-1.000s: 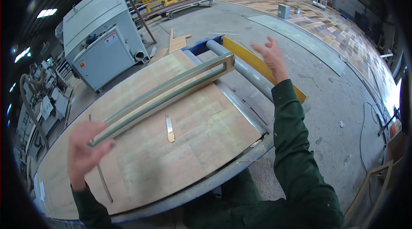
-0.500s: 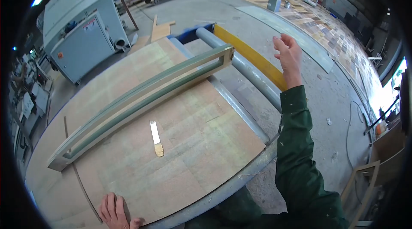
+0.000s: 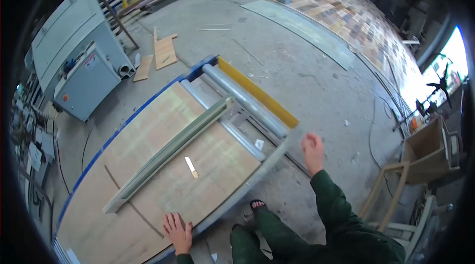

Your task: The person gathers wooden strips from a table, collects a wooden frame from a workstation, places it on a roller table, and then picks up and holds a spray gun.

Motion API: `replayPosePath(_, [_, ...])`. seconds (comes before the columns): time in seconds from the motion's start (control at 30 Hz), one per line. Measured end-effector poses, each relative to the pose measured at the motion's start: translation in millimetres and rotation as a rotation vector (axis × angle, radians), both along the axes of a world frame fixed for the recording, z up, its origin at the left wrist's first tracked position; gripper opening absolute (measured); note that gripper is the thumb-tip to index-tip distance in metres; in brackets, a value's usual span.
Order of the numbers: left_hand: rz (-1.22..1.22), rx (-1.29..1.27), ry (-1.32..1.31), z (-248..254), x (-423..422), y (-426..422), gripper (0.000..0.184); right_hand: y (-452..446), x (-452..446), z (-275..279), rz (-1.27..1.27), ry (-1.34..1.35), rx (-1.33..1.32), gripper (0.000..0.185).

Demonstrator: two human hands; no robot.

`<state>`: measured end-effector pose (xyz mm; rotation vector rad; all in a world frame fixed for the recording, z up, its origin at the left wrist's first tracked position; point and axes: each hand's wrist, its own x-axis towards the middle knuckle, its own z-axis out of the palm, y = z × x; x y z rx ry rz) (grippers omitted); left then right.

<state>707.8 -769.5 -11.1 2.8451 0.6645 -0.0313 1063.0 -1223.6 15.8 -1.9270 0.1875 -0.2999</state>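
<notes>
My left hand point(image 3: 178, 232) lies flat on the plywood board point(image 3: 213, 167), fingers spread, near its front edge. In the air off the right end of the roller table, my right hand point(image 3: 312, 154) is curled closed, with nothing visible in it. A long, narrow greenish wooden frame point(image 3: 170, 151) rests diagonally across the board, apart from both hands. In front of it lies a small flat blade with a tan end point(image 3: 191, 167). A thin dark strip or groove point(image 3: 133, 202) runs across the board near my left hand.
Metal rollers point(image 3: 247, 101) and a yellow bar point(image 3: 260, 93) form the table's far end. A grey machine cabinet point(image 3: 88, 83) stands at the left, with wood pieces point(image 3: 165, 51) on the floor. At right are a wooden box point(image 3: 429, 145) and a cable point(image 3: 372, 138).
My view has shifted, showing more floor and my feet. My right hand has come lower, away from above the yellow bar. The frame now shows more edge-on; my left hand stays on the board.
</notes>
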Motion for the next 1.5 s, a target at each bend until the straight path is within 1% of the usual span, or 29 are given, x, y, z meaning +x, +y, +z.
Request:
replayPosePath(0.07, [0.169, -0.106, 0.003, 19.6, -5.2, -19.8, 0.066, -69.3, -82.2, -18.0, 0.009, 0.129, -0.248, 0.025])
replayPosePath(0.1, [0.128, -0.112, 0.021, 27.5, -9.8, -30.7, 0.066, -99.2, -131.5, -13.5, 0.025, 0.209, -0.379, 0.027])
replayPosePath(0.17, [0.185, -0.199, 0.053, 54.9, -11.2, -45.0, 0.054, -179.1, -236.0, -31.3, 0.179, 0.653, -0.537, 0.047])
replayPosePath(0.23, [0.029, -0.228, -0.097, 84.3, -0.7, -72.3, 0.038, -220.6, -319.8, 25.8, 0.234, 1.106, -0.518, 0.046])
replayPosePath(0.27, [-0.144, -0.266, -0.193, 78.1, 2.3, -75.2, 0.033, -252.1, -366.7, 16.0, 0.294, 1.228, -0.598, 0.044])
replayPosePath(0.3, [-0.097, -0.398, -0.090, 100.3, 15.7, -98.7, 0.034, -298.2, -433.3, -8.0, 0.383, 1.210, -0.447, 0.047])
replayPosePath(0.33, [-0.189, -0.403, -0.032, 94.9, 23.3, -108.8, 0.033, -328.5, -473.9, -20.5, 0.851, 1.095, -1.016, 0.043])
replayPosePath(0.37, [-0.170, -0.513, 0.104, 94.2, 31.6, -122.0, 0.036, -318.4, -488.4, 21.4, -0.018, 1.448, -0.459, 0.040])
replayPosePath(0.4, [-0.187, -0.526, 0.412, 83.6, 48.8, -129.9, 0.043, -353.0, -538.7, -42.3, -0.269, 1.593, -0.309, 0.041])
replayPosePath(0.47, [-0.385, -0.479, 0.516, 87.6, 85.2, -164.5, 0.052, -362.7, -523.5, -74.7, -0.175, 1.498, -0.296, 0.040])
replayPosePath(0.53, [-0.439, -0.469, 0.568, 106.7, 130.6, -213.0, 0.053, -333.0, -489.1, -110.4, 0.016, 1.358, -0.350, 0.037])
replayPosePath(0.6, [-0.412, -0.557, 0.719, 119.6, 193.6, -263.2, 0.055, -410.1, -429.6, -115.9, 0.203, 1.212, -0.449, 0.035])
replayPosePath(0.63, [-0.391, -0.701, 0.624, 115.0, 218.9, -280.6, 0.057, -445.8, -402.7, -117.8, 0.298, 1.145, -0.494, 0.035])
replayPosePath(0.67, [-0.443, -0.621, 0.620, 78.4, 246.9, -292.8, 0.057, -468.1, -398.4, -117.9, 0.404, 1.098, -0.513, 0.034])
replayPosePath(0.7, [-0.481, -0.408, 0.554, 108.2, 276.4, -324.8, 0.054, -474.0, -418.8, -109.8, 0.514, 1.070, -0.506, 0.034])
replayPosePath(0.73, [-0.447, -0.467, 0.513, 139.2, 302.7, -350.9, 0.051, -458.0, -375.5, -33.8, 0.307, 0.905, -0.565, 0.028])
replayPosePath(0.77, [-0.442, -0.541, 0.468, 163.8, 326.0, -373.2, 0.049, -455.7, -318.2, 5.4, 0.245, 0.963, -0.727, 0.021])
replayPosePath(0.83, [-0.482, -0.626, 0.381, 168.5, 359.9, -397.3, 0.044, -499.1, -247.6, -3.9, 0.126, 0.440, -0.841, 0.010])
replayPosePath(0.87, [-0.480, -0.736, 0.334, 184.6, 370.3, -410.8, 0.041, -504.9, -197.4, 13.4, -0.265, 0.647, -0.030, 0.008])
replayPosePath(0.9, [-0.477, -0.843, 0.287, 199.3, 386.4, -421.4, 0.039, -519.2, -151.5, 9.0, -0.505, 0.746, 0.186, 0.016])
replayPosePath(0.93, [-0.411, -0.829, 0.325, 189.6, 399.7, -424.4, 0.037, -518.5, -103.6, 46.3, -0.597, 0.727, 0.400, 0.025])
replayPosePath(0.97, [-0.347, -0.805, 0.356, 178.0, 411.3, -418.6, 0.035, -528.8, -64.8, 58.3, -0.594, 0.811, 0.388, 0.027])
replayPosePath(1.03, [-0.404, -0.584, 0.413, 162.9, 436.2, -412.4, 0.037, -561.8, -12.1, -25.7, -0.562, 0.768, 0.208, 0.028])
replayPosePath(1.1, [-0.536, -0.293, 0.567, 86.9, 469.7, -378.0, 0.042, -559.9, 58.3, 0.7, -0.567, 0.846, 0.179, 0.029])
replayPosePath(1.17, [-0.435, -0.589, 0.779, 55.4, 508.6, -367.0, 0.068, -550.1, 127.7, 13.3, -0.563, 0.929, 0.144, 0.030])
replayPosePath(1.3, [-0.581, -0.527, 0.766, 11.6, 712.7, -366.2, 0.053, -525.3, 251.6, -1.5, -0.539, 1.005, 0.261, 0.031])
replayPosePath(1.4, [-0.629, -0.489, 0.786, 18.5, 811.0, -361.9, 0.047, -505.1, 338.7, 23.5, -0.450, 1.182, 0.264, 0.037])
replayPosePath(1.47, [-0.496, -0.474, 0.629, 113.7, 901.3, -393.9, 0.045, -495.7, 392.0, 38.1, -0.361, 1.256, 0.263, 0.043])
replayPosePath(1.5, [-0.493, -0.529, 0.542, 119.4, 952.7, -386.2, 0.042, -490.7, 423.2, 46.9, -0.359, 1.252, 0.280, 0.043])
